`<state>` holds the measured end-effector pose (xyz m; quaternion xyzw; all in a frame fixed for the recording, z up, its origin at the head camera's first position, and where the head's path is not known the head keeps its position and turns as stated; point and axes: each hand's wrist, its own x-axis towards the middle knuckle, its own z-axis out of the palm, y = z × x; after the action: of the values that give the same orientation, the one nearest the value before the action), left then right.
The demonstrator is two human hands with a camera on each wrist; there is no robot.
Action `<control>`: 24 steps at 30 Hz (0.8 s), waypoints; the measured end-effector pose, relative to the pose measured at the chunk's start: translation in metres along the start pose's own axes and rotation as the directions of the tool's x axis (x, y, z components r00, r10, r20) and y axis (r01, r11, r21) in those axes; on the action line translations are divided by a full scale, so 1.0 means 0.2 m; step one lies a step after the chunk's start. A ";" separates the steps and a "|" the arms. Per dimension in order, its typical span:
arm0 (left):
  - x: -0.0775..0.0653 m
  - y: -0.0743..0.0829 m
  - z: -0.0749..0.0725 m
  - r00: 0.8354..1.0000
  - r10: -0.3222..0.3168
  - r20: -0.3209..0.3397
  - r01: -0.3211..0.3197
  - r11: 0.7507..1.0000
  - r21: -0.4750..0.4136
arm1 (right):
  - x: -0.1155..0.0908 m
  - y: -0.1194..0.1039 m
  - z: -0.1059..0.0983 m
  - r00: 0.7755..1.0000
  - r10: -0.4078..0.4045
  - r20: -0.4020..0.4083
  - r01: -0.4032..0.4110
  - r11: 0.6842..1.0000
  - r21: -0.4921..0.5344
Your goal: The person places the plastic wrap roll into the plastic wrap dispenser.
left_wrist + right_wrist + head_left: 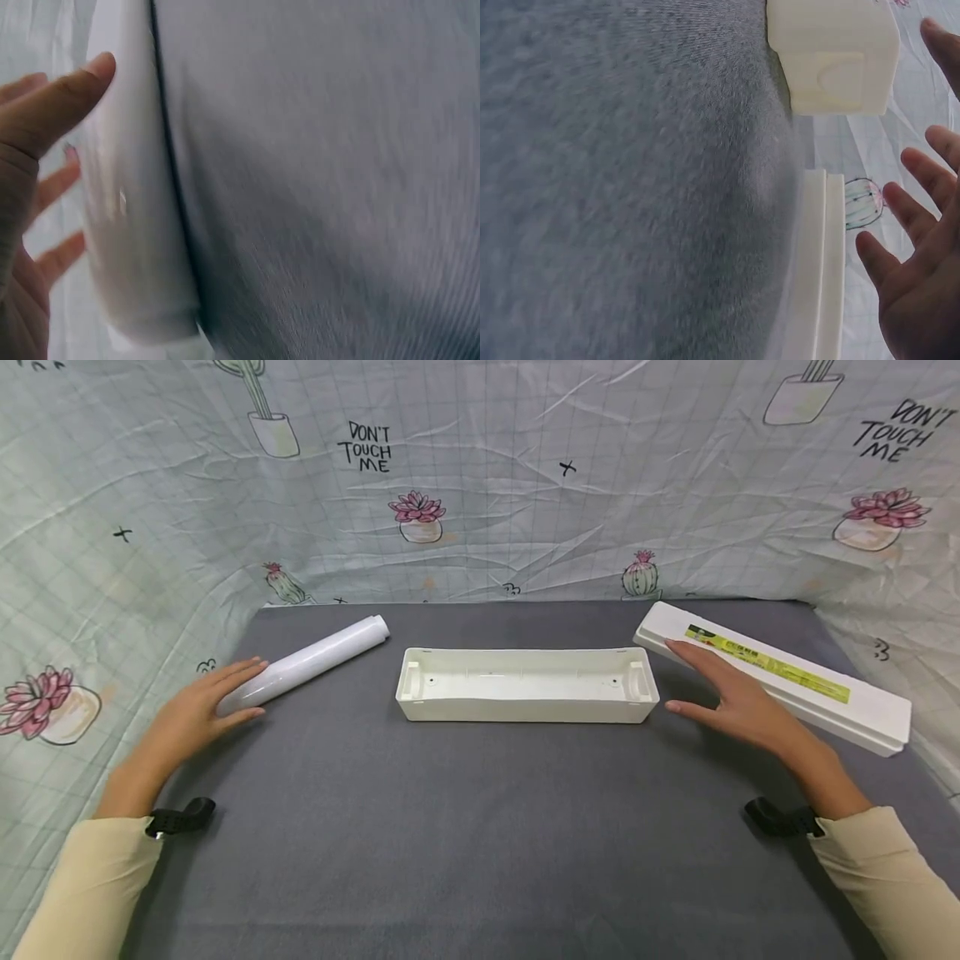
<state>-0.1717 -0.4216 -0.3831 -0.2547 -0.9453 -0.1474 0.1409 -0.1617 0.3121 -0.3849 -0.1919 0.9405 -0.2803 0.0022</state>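
A roll of clear plastic wrap (307, 662) lies slanted on the grey cloth at the left. My left hand (198, 706) is at its near end, thumb and fingers spread; in the left wrist view the thumb reaches over the roll (139, 210). A long white open box (525, 708) sits in the middle, its inside facing up. To the right lies a long white lid (780, 672) with a yellow-green label. My right hand (738, 697) hovers between box and lid, fingers extended and apart, holding nothing. In the right wrist view the lid's edge (821, 262) runs beside the fingers.
A dark grey cloth (480, 827) covers the table. Behind it and along both sides hangs a pale printed curtain (495, 518) with potted plants and lettering. A black strap circles each wrist.
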 end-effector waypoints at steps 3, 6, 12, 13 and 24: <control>-0.01 -0.05 -0.01 0.999 0.021 -0.039 -0.023 0.998 -0.052 | 0.04 0.01 0.01 1.000 -0.016 0.014 0.016 1.000 0.017; -0.03 -0.11 -0.03 0.996 0.035 -0.081 -0.042 0.995 -0.087 | 0.07 0.03 0.02 0.999 -0.031 0.036 0.029 0.998 0.057; -0.07 -0.17 -0.07 0.990 -0.130 -0.047 0.119 0.974 -0.193 | 0.12 0.07 0.03 0.996 -0.031 0.080 0.014 0.979 0.202; -0.08 -0.18 -0.07 0.986 -0.166 -0.034 0.154 0.962 -0.224 | 0.13 0.07 0.03 0.996 -0.030 0.087 0.010 0.976 0.219; -0.14 -0.23 -0.06 0.913 -0.399 0.088 0.394 0.802 -0.450 | 0.21 0.09 0.05 0.968 -0.206 0.141 0.132 0.902 0.412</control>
<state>-0.1700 -0.4759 -0.3904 -0.0768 -0.9148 -0.3936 0.0482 -0.2054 0.3059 -0.3995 -0.2932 0.8391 -0.4466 0.1026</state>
